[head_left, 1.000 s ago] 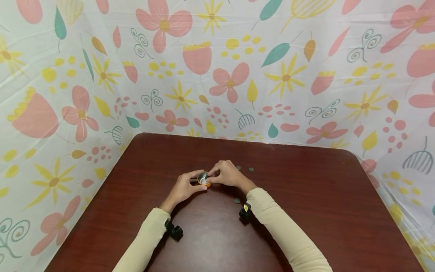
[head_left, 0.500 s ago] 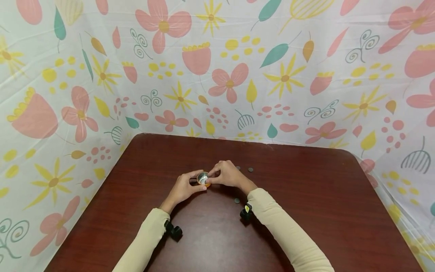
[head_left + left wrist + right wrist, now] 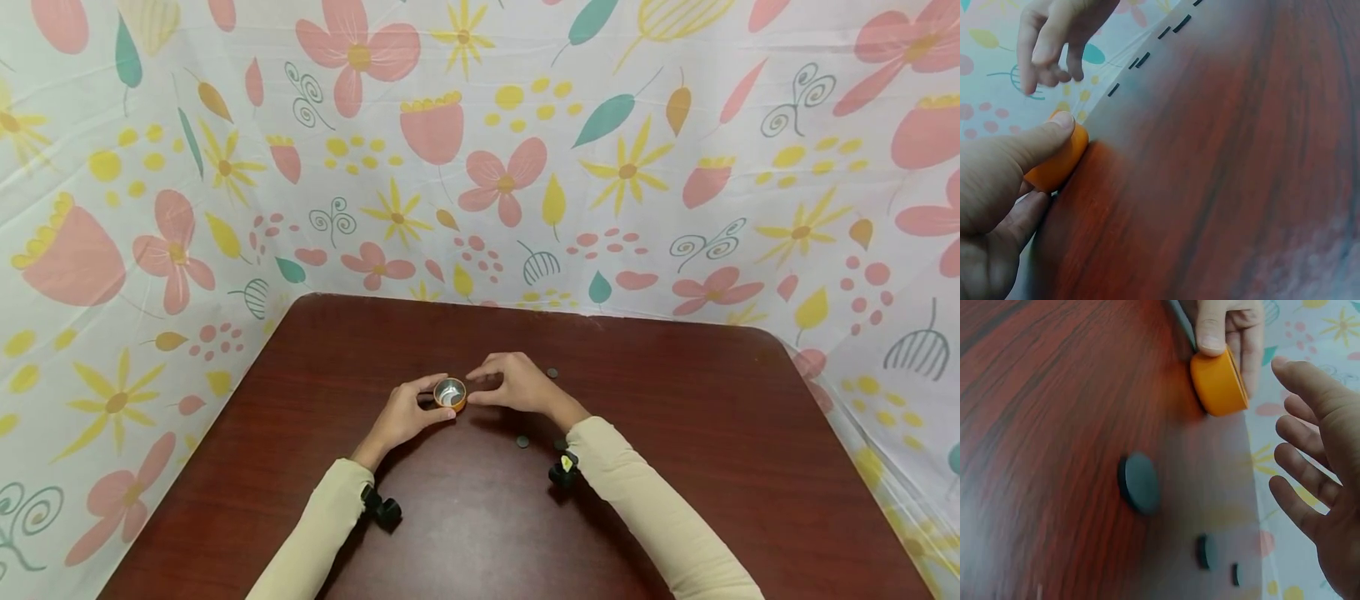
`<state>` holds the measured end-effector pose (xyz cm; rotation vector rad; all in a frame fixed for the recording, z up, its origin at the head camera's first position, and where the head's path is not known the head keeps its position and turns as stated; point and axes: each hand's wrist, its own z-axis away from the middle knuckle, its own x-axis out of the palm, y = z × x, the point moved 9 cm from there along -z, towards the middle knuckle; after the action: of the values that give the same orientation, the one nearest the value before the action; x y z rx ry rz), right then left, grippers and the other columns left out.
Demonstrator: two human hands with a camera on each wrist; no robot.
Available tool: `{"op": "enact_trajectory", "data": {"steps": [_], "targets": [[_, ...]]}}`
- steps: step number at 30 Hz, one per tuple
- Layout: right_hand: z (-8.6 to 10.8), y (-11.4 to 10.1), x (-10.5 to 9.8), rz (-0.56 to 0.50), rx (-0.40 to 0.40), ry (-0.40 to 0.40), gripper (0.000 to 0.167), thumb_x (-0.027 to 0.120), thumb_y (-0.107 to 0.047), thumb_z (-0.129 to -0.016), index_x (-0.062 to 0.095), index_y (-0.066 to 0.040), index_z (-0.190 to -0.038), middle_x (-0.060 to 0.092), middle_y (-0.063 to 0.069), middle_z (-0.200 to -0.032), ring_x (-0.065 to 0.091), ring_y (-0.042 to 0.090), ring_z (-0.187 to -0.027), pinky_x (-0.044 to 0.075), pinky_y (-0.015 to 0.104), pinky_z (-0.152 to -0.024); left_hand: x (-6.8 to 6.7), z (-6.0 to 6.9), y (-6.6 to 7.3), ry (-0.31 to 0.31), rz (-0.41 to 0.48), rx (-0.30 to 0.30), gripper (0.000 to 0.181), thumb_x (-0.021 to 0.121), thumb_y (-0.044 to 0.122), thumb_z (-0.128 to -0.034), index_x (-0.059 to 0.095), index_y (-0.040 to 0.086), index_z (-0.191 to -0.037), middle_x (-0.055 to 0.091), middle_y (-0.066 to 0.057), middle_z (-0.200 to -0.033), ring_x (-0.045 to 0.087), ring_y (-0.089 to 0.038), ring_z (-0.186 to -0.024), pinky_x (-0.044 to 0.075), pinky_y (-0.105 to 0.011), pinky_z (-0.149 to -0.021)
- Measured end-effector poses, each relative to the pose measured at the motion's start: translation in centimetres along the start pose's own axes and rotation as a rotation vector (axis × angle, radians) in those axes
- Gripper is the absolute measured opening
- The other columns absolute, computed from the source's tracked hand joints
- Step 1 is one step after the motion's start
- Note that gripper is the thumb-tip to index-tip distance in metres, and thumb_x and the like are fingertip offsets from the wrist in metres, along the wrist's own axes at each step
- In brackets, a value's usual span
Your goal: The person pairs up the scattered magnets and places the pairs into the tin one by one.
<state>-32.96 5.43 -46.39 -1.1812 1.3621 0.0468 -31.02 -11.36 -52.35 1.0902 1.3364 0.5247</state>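
Hands [image 3: 401, 414] at orange cup [image 3: 450, 395], dark reddish table [image 3: 712, 408], flower-print sheeting [image 3: 480, 125] behind.

Two hands [image 3: 405, 415] [image 3: 522, 385], one orange cup [image 3: 1217, 386], one table [image 3: 690, 417], three dark discs [image 3: 522, 442] showing on it in the head view

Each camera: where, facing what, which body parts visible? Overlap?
Head: head-worn, facing forward and down at table; left hand, right hand, sleeves show.
Left wrist: worn there, facing orange cup; left hand near, right hand beyond.
Right wrist: worn there, facing dark discs, orange cup; right hand near, left beyond.
Wrist views share: orange cup, both hands.
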Motion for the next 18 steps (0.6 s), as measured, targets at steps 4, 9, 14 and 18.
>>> {"op": "enact_trajectory", "data": {"steps": [4,9,14,18], "targets": [[1.4,0.1,-1.3,0.012,0.008,0.009,0.037,0.084,-0.03,-0.088,0.079,-0.01,-0.118,0.074,0.004,-0.107,0.068,0.018,-0.097,0.058,0.041,-0.079,0.0,0.1,0.0,0.01,-0.013,-0.014,0.068,0.087,0.024,-0.084,0.059,0.012,-0.145,0.064,-0.005,-0.138,0.067,-0.026,-0.116,0.056,-0.04,-0.096],[3.6,0.1,-2.8,0.037,0.031,0.029,0.042,0.082,-0.036,-0.089,0.077,-0.009,-0.12,0.074,0.008,-0.112,0.069,0.027,-0.103,0.058,0.05,-0.083,0.0,0.2,0.0,0.013,-0.014,-0.02,0.068,0.087,0.024,-0.0845,0.058,0.013,-0.145,0.062,-0.007,-0.14,0.066,-0.028,-0.118,0.055,-0.042,-0.097],[6.5,0.6,-4.2,0.116,0.101,0.06,0.044,0.078,-0.045,-0.09,0.077,-0.013,-0.121,0.073,0.002,-0.116,0.067,0.026,-0.111,0.056,0.05,-0.09,0.2,0.2,0.0,0.002,-0.008,-0.003,0.07,0.087,0.025,-0.0844,0.056,0.011,-0.146,0.06,-0.009,-0.142,0.065,-0.029,-0.119,0.054,-0.043,-0.099],[8.9,1.0,-5.0,0.149,0.126,0.072,0.044,0.077,-0.044,-0.091,0.077,-0.012,-0.121,0.074,0.001,-0.114,0.067,0.029,-0.112,0.056,0.052,-0.089,0.2,0.2,0.2,-0.007,-0.006,0.02,0.077,0.088,0.028,-0.0836,0.052,0.008,-0.149,0.057,-0.011,-0.145,0.062,-0.03,-0.122,0.052,-0.045,-0.102]]}}
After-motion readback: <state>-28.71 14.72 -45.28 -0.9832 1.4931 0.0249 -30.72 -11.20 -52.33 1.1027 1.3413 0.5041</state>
